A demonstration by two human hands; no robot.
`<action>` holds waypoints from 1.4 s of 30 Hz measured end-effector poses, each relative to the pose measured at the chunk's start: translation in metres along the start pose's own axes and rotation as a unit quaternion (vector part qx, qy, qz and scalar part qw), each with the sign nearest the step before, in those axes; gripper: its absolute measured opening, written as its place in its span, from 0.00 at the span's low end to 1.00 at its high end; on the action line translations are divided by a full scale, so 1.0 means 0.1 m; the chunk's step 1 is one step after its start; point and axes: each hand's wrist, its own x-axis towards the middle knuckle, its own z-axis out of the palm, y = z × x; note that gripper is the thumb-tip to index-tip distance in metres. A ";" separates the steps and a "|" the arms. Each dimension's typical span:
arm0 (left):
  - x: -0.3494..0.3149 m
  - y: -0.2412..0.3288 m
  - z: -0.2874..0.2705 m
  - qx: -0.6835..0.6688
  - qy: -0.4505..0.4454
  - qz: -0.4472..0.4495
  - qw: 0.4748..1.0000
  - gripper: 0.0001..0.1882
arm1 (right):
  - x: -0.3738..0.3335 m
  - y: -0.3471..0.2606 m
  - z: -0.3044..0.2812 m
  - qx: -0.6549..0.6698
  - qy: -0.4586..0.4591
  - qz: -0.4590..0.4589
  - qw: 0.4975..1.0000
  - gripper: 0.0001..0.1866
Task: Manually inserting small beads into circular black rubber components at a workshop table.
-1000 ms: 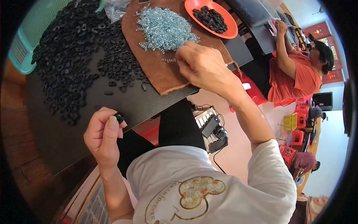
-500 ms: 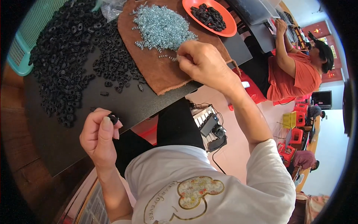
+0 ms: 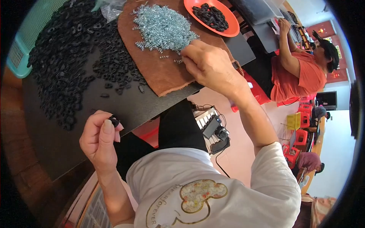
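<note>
My left hand (image 3: 98, 140) is closed in a pinch over the near edge of the dark table, holding a small black plastic part (image 3: 115, 121) between thumb and fingers. Over the brown leather-like sheet (image 3: 157, 78), my right hand (image 3: 213, 68) has its fingertips bent together at the near right side of a heap of small silvery coil springs (image 3: 162, 30). Whatever lies between those fingertips is hidden. A few loose springs rest on the sheet just beside them. Left of the sheet spreads a big pile of small black plastic parts (image 3: 62, 57).
An orange-red plate (image 3: 233, 31) with black pieces stands at the sheet's far right. At the far left is a green mesh basket (image 3: 21, 60), and a clear plastic bag (image 3: 112, 11) lies behind the pile. A co-worker in an orange shirt (image 3: 296, 76) sits to the right.
The right fingertips have shifted slightly at the edge of the spring heap, and the loose springs beside them lie farther apart. My left hand keeps its hold on the black part.
</note>
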 end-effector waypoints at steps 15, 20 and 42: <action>0.01 0.01 0.01 0.009 -0.002 0.007 1.000 0.09 | 0.07 -0.08 0.03 0.005 0.043 -0.042 0.998 0.06; 0.02 0.01 0.02 0.012 0.002 0.007 1.000 0.09 | 0.21 -0.12 0.09 0.011 0.041 -0.069 0.997 0.05; 0.03 0.05 0.01 -0.089 0.034 -0.058 0.994 0.11 | 0.35 -0.96 -0.02 0.531 -0.151 0.037 0.833 0.05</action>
